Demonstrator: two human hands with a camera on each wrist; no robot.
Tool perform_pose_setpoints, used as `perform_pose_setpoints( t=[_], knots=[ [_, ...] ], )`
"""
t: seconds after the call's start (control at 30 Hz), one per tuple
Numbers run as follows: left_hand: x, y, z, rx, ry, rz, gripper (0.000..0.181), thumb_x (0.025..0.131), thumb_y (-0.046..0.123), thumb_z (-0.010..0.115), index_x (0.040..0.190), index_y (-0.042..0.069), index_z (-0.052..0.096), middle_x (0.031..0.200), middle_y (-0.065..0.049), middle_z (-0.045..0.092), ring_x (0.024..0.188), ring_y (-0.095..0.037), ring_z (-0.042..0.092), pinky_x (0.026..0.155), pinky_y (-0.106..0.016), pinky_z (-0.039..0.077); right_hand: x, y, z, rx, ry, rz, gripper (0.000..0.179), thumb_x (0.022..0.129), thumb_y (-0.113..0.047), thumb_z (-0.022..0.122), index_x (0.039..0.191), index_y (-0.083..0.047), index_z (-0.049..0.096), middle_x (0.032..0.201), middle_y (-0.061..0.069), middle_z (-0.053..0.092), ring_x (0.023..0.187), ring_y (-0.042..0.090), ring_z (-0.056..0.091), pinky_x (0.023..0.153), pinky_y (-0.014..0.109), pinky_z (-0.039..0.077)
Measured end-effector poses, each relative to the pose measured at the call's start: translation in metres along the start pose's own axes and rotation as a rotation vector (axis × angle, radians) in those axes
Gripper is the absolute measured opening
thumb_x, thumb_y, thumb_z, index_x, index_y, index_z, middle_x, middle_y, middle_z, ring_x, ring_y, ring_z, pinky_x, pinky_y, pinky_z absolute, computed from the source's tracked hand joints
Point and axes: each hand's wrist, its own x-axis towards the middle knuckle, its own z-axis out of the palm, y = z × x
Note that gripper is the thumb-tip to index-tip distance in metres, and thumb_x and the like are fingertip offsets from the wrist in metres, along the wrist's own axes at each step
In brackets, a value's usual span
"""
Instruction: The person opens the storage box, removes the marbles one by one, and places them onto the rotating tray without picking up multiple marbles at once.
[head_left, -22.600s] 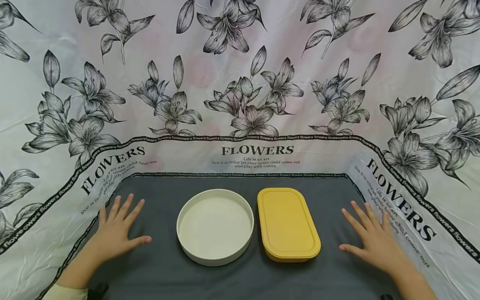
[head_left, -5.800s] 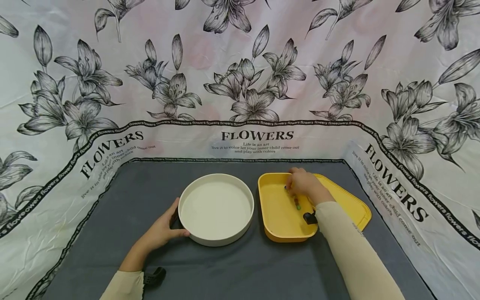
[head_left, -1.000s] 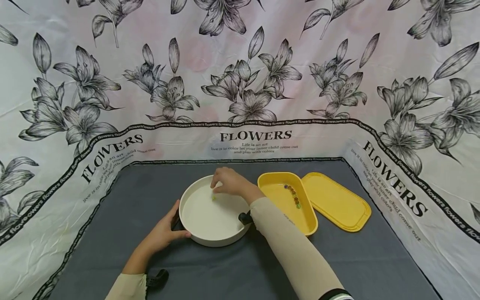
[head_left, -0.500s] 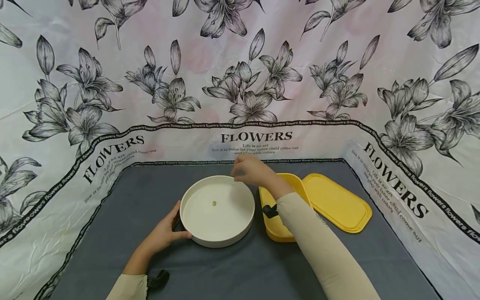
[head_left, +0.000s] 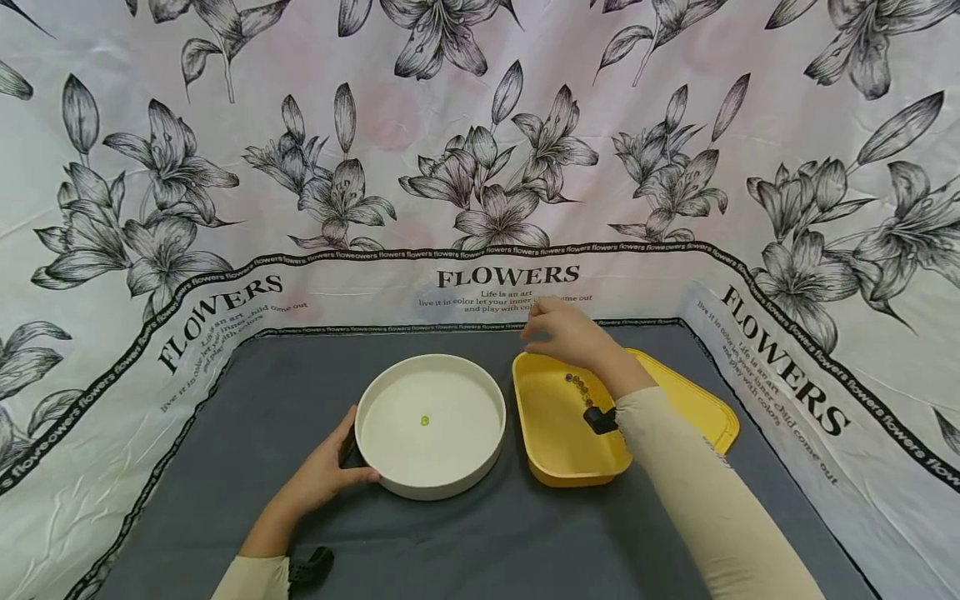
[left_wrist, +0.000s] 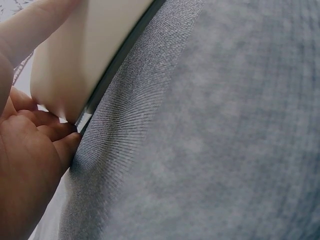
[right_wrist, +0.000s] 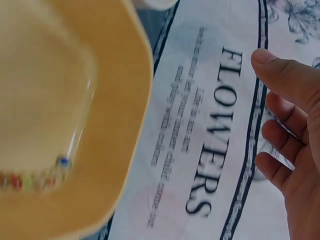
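My left hand (head_left: pixel 321 477) grips the left side of a round white dish (head_left: pixel 431 485). In the left wrist view, bent fingers (left_wrist: pixel 52 125) meet the dish's wall (left_wrist: pixel 70 65) close to the cloth, the thumb further along it. A tiny yellow-green bead (head_left: pixel 424 421) lies near the middle of the dish. Over the far edge of a yellow box (head_left: pixel 570 479) hovers my right hand (head_left: pixel 572 335), fingers loosely bent and nothing between them in the right wrist view. Inside the box runs a curved row of small coloured beads (head_left: pixel 577 387), partly hidden by the wrist camera.
Behind my right forearm, the yellow lid (head_left: pixel 701 408) lies on the dark grey cloth (head_left: pixel 300 367), against the box's right side. A white cloth printed with flowers (head_left: pixel 495 183) rises at the back. Black wrist cameras (head_left: pixel 311 567) sit on both wrists.
Since the first frame the lid has come off the box. Over the last second my right hand has moved right from the dish to the box, leaving the green bead behind. The left hand stays put.
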Motion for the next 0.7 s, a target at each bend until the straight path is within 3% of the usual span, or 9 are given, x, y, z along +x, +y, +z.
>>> perform_pose_setpoints(
  t=[0.2, 0.37, 0.5, 0.6, 0.7],
  knots=[
    [0.0, 0.001, 0.0, 0.018, 0.007, 0.0, 0.128, 0.079, 0.033, 0.089, 0.166, 0.014, -0.003, 0.172, -0.015, -0.001, 0.157, -0.038, 0.009, 0.12, -0.054, 0.019, -0.028, 0.015, -0.014, -0.023, 0.001, -0.002, 0.014, 0.088, -0.022, 0.084, 0.101, -0.016, 0.082, 0.098, 0.003, 0.059, 0.09, 0.02, 0.048, 0.08, 0.039, 0.042],
    [-0.001, 0.002, -0.002, 0.042, 0.017, -0.007, 0.128, 0.079, 0.034, 0.089, 0.166, 0.013, -0.002, 0.172, -0.015, 0.0, 0.157, -0.038, 0.011, 0.121, -0.051, 0.022, -0.047, 0.026, -0.014, -0.028, -0.021, 0.047, 0.016, 0.086, -0.02, 0.086, 0.101, -0.017, 0.082, 0.098, 0.004, 0.058, 0.09, 0.021, 0.045, 0.08, 0.038, 0.039],
    [0.0, 0.003, -0.003, 0.039, 0.016, -0.008, 0.128, 0.079, 0.034, 0.09, 0.166, 0.009, -0.001, 0.172, -0.014, 0.0, 0.158, -0.037, 0.009, 0.122, -0.028, 0.024, -0.059, 0.033, -0.007, -0.039, -0.062, 0.055, 0.019, 0.084, -0.022, 0.087, 0.102, -0.017, 0.082, 0.099, 0.002, 0.057, 0.092, 0.021, 0.045, 0.081, 0.038, 0.038],
    [0.001, 0.002, -0.001, 0.023, 0.009, 0.0, 0.129, 0.079, 0.034, 0.09, 0.166, 0.011, -0.002, 0.172, -0.013, -0.001, 0.158, -0.037, 0.008, 0.113, -0.007, 0.022, -0.07, 0.034, -0.004, -0.039, -0.099, 0.05, 0.019, 0.083, -0.024, 0.087, 0.101, -0.02, 0.082, 0.099, -0.002, 0.056, 0.091, 0.02, 0.044, 0.08, 0.037, 0.037],
    [0.001, 0.001, 0.0, 0.022, 0.007, 0.002, 0.129, 0.079, 0.034, 0.09, 0.166, 0.013, -0.003, 0.172, -0.013, -0.001, 0.158, -0.037, 0.008, 0.104, 0.001, 0.02, -0.08, 0.036, -0.001, -0.043, -0.12, 0.05, 0.017, 0.082, -0.024, 0.088, 0.098, -0.027, 0.082, 0.101, -0.003, 0.055, 0.092, 0.019, 0.044, 0.082, 0.038, 0.035]
  ],
)
